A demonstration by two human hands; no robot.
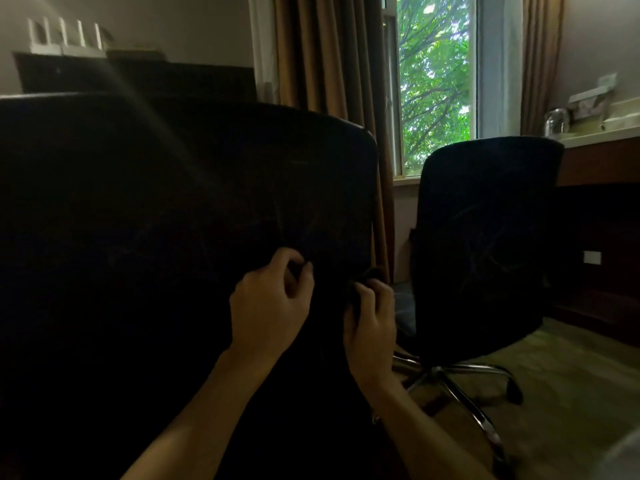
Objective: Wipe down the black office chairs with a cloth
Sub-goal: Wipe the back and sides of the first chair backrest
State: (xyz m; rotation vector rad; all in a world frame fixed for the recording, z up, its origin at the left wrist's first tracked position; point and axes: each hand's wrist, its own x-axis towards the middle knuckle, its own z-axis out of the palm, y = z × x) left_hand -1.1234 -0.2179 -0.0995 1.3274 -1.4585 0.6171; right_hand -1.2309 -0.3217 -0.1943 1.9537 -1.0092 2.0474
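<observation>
We stand behind the near chair, its black backrest filling the left of the view. Both hands are at the backrest's lower right. The right hand pinches a dark cloth bunched at its fingertips; the cloth is hard to separate from the black fabric behind it. The left hand has fingers curled, thumb meeting fingertips; we cannot tell whether it holds a cloth corner or nothing.

Judgement: we are readying the cloth, wiping not under way. Next move calls for spreading the cloth flat and pressing it to the backrest.

Edges: the backrest's right rim lies just beside the curtain. The second chair sits near the right, by the counter and window; open floor lies around its chrome base.
</observation>
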